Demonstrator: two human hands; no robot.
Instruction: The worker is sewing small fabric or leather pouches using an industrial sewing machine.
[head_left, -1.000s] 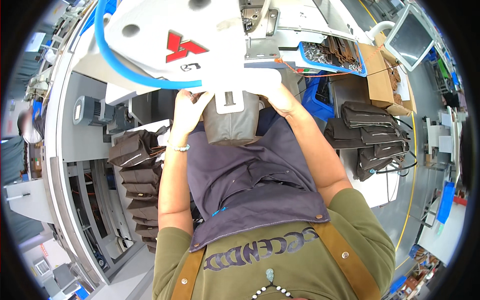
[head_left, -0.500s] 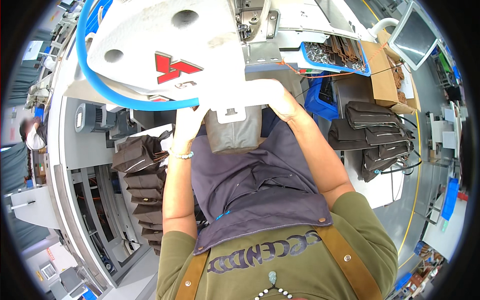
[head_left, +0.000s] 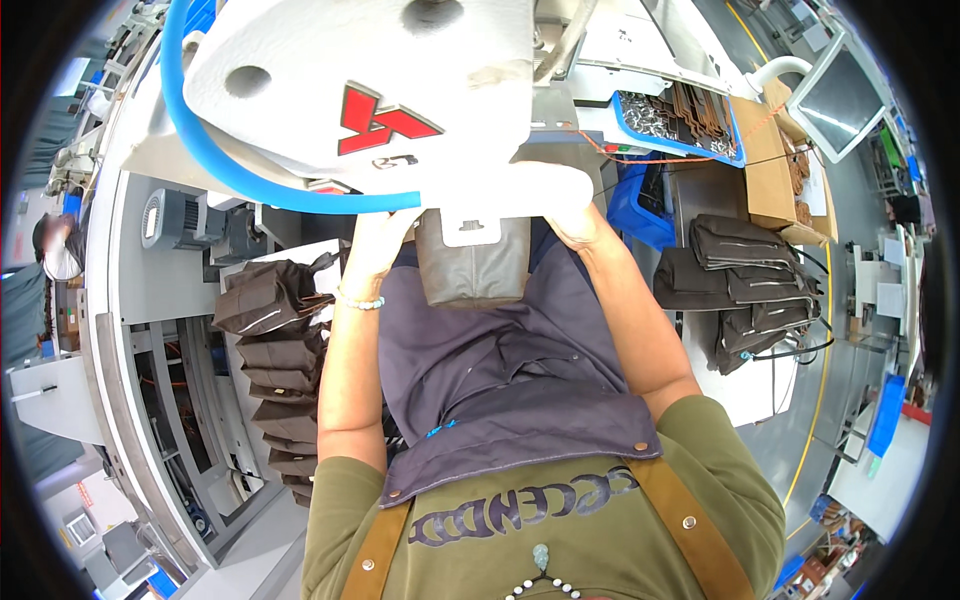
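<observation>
A dark grey-brown fabric pouch [head_left: 474,268] hangs in front of me beneath the end of a large white sewing machine [head_left: 440,120]. A white metal plate [head_left: 472,232] with a slot lies against the pouch's upper part. My left hand [head_left: 383,240], with a beaded bracelet at the wrist, reaches up at the left of the pouch; its fingers go out of sight behind the machine head. On the other side my right hand [head_left: 570,225] reaches under the white machine end. Its fingers are hidden too, so I cannot tell what either hand grips.
A blue hose [head_left: 250,195] curves along the machine's left. Stacked dark pouches [head_left: 285,370] stand on the left, and more dark pieces [head_left: 745,270] lie at the right. Behind these are a blue-rimmed tray [head_left: 735,155] of metal parts, a cardboard box [head_left: 765,165] and a monitor [head_left: 838,95].
My view has shifted slightly, so the machine appears a little lower and further right. The right hand is now more covered by the machine end. The pouch stays nearly in place.
</observation>
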